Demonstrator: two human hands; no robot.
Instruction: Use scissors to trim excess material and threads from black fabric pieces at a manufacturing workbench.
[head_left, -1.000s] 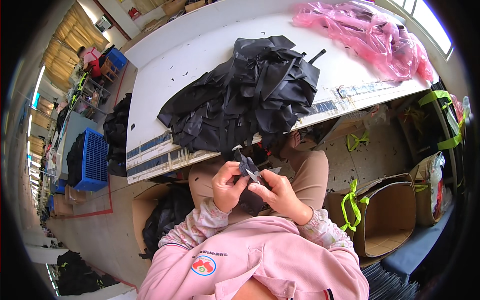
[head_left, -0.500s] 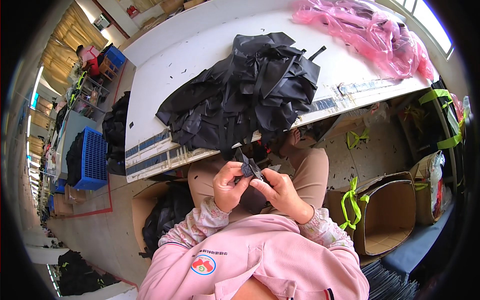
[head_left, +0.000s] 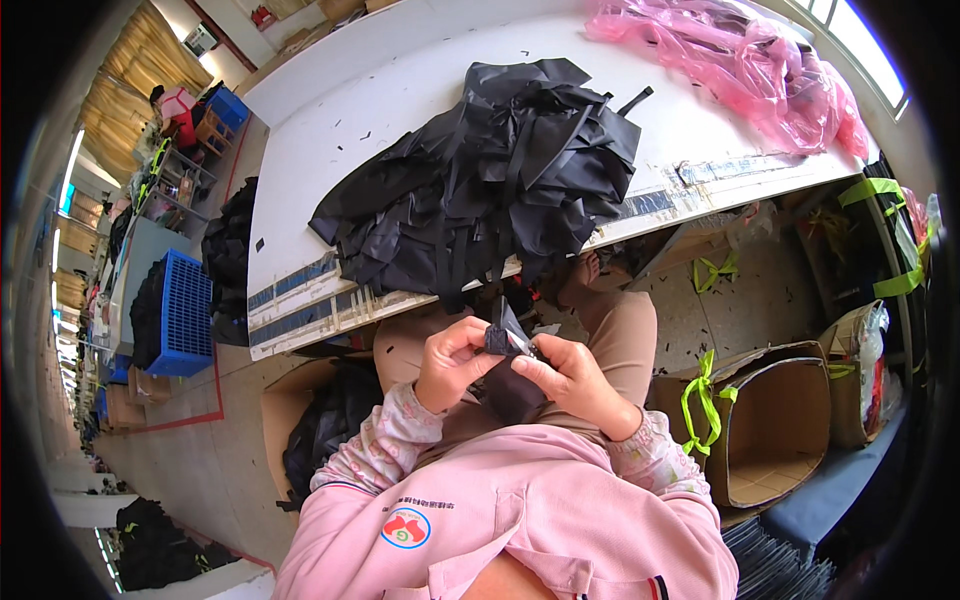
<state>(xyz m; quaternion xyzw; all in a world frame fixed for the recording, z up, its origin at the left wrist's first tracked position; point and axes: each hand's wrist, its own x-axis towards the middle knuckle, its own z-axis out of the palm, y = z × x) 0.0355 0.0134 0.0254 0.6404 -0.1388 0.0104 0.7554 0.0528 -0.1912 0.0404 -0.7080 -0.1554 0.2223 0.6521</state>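
Both hands (head_left: 510, 365) pinch a small, folded black strap (head_left: 503, 338).

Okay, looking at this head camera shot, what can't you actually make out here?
- Small black piece, head view: mostly covered by the left hand and right hand; its shape is unclear.
- Black fabric pile: layers overlap, so separate pieces can't be counted.
- Cardboard box: contents hidden by its wall.
- Far aisle: too small and bent by the fisheye.

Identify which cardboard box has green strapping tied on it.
The open cardboard box right of the person's knee; the box on the left holds black fabric, no strap.
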